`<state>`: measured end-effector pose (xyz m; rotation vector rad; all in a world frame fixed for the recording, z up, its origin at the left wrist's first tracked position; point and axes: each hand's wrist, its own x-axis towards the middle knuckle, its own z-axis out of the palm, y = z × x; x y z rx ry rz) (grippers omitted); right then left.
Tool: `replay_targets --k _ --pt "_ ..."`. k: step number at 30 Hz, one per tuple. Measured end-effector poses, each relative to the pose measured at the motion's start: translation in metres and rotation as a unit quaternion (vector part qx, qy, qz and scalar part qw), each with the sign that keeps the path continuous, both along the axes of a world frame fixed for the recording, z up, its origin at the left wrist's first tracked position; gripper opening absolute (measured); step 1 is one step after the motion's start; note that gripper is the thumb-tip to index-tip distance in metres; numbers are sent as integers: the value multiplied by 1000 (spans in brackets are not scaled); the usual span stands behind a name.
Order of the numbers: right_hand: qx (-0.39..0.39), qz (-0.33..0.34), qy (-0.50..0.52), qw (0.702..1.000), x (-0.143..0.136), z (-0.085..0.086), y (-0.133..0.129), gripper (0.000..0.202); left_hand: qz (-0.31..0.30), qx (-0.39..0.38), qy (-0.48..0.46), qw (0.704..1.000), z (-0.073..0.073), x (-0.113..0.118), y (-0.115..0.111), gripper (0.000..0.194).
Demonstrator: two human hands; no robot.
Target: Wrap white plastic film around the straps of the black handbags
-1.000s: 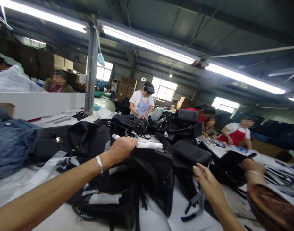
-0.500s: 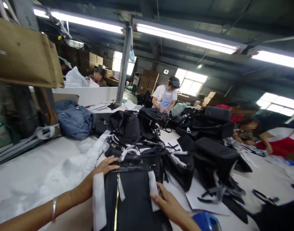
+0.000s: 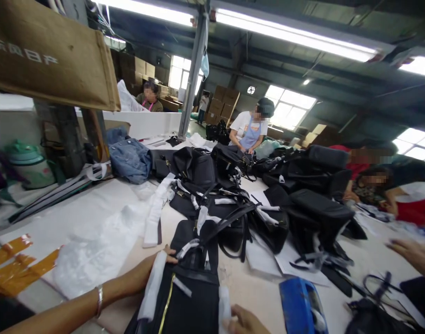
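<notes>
A black backpack (image 3: 193, 304) lies in front of me, with a gold zipper down its front and straps at its top end. White wrapping covers a strip on each side. My left hand (image 3: 166, 256), with a bracelet at the wrist, is closed on the upper left corner. The wrapped left strip (image 3: 153, 287) partly hides it. At the lower right, my right hand (image 3: 245, 320) pinches the wrapped right side (image 3: 225, 304); the frame's bottom edge cuts it off.
Several black bags (image 3: 233, 227) are heaped beyond. A blue tape dispenser (image 3: 297, 306) stands to the right. A co-worker's hand (image 3: 415, 253) reaches in at the right edge. White wrapping sheets (image 3: 101, 250), a denim bundle (image 3: 130, 157) and a green-lidded bottle (image 3: 28, 162) lie left.
The backpack has come nearer to me and tilted, away from the heap of bags; both hands moved with it. Another person's hand has come in from the right. The view has shifted.
</notes>
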<state>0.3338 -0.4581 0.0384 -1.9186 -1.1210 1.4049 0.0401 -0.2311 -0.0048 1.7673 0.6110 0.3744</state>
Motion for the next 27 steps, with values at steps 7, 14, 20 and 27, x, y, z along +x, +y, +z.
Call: replay_targets --k 7,14,20,27 --pt "176 -103 -23 979 41 20 111 57 -15 31 9 999 9 11 9 33" --pt "158 -88 108 978 29 -9 182 55 8 41 -7 999 10 12 9 24" --pt "150 -72 178 970 22 -4 194 51 -1 33 35 999 11 15 16 24" --pt "233 -109 234 938 -15 11 211 44 -15 81 10 997 9 16 18 21"
